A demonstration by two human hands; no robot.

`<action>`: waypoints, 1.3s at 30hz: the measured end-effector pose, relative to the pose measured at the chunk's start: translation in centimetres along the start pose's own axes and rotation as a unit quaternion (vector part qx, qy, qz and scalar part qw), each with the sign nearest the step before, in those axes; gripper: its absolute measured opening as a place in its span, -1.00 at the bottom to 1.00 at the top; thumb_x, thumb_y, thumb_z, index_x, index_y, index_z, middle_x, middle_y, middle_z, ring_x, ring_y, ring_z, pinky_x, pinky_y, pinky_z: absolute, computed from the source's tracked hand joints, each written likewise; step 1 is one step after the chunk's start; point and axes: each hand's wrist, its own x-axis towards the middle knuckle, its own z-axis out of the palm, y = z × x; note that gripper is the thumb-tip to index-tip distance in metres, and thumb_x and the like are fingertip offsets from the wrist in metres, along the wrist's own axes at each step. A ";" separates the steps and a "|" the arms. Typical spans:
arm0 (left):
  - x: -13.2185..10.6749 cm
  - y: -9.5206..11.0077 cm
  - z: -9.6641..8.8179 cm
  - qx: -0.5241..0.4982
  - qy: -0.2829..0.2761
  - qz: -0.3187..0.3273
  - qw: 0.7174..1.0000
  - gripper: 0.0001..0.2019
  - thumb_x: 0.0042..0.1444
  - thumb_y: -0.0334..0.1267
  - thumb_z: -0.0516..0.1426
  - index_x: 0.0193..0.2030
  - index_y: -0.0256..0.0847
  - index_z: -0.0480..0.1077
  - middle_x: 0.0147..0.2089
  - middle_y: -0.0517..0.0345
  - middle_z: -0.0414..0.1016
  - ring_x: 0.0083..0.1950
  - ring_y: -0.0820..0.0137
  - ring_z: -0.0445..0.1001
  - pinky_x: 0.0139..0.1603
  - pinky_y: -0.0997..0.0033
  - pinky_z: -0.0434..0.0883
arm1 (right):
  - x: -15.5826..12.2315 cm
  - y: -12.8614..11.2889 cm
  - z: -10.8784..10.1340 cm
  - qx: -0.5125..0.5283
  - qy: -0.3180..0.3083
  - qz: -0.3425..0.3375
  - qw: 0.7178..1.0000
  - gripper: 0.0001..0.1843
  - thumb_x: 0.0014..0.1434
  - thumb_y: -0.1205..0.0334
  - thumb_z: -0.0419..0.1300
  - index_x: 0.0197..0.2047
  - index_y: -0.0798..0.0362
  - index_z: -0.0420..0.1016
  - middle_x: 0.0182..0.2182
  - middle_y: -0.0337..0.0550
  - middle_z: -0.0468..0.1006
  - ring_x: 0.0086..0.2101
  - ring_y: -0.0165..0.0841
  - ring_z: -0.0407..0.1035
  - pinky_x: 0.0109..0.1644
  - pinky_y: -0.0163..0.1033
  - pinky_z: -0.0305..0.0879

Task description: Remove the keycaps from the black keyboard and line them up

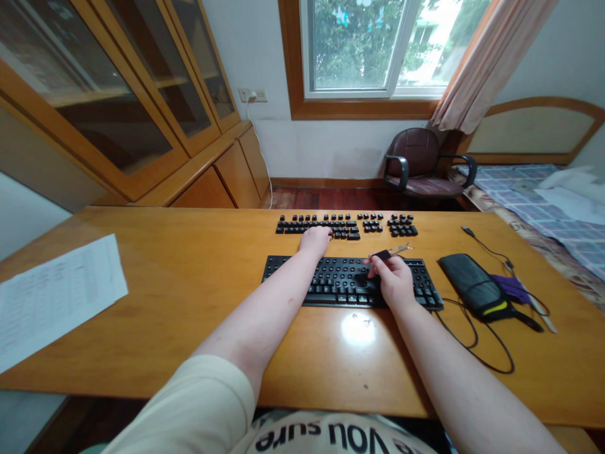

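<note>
A black keyboard (350, 297) lies on the wooden desk. Its upper rows show bare switches, while keycaps sit on its lower rows and on the lower right block. Behind it, loose black keycaps (401, 225) are set out in rows. My left hand (316, 239) reaches past the keyboard to these rows, its fingers pinched at a keycap and partly hidden by the hand. Above the right part of the keyboard, my right hand (396, 280) grips a keycap puller (382, 255) by its black handle, with the thin wire ends pointing up to the right.
Right of the keyboard lie a dark pouch (472, 287), a purple cloth (510, 288) and a cable (489, 243) with a USB plug. The keyboard's cord (505, 356) loops on the desk. Paper sheets (61, 290) lie at left. An office chair (420, 164) stands beyond the desk.
</note>
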 end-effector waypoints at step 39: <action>-7.2 1.6 -6.3 -0.034 -0.024 0.117 0.992 -0.79 0.17 -0.21 0.03 -0.21 -0.12 0.49 -0.18 0.10 0.52 -0.13 0.30 0.43 -0.06 0.34 0.33 | -0.3 0.3 0.2 -0.161 -0.142 -0.013 0.976 -0.75 0.10 0.07 0.15 -0.24 0.06 0.47 -0.34 -0.07 0.57 -0.35 -0.27 0.46 -0.22 -0.15 0.39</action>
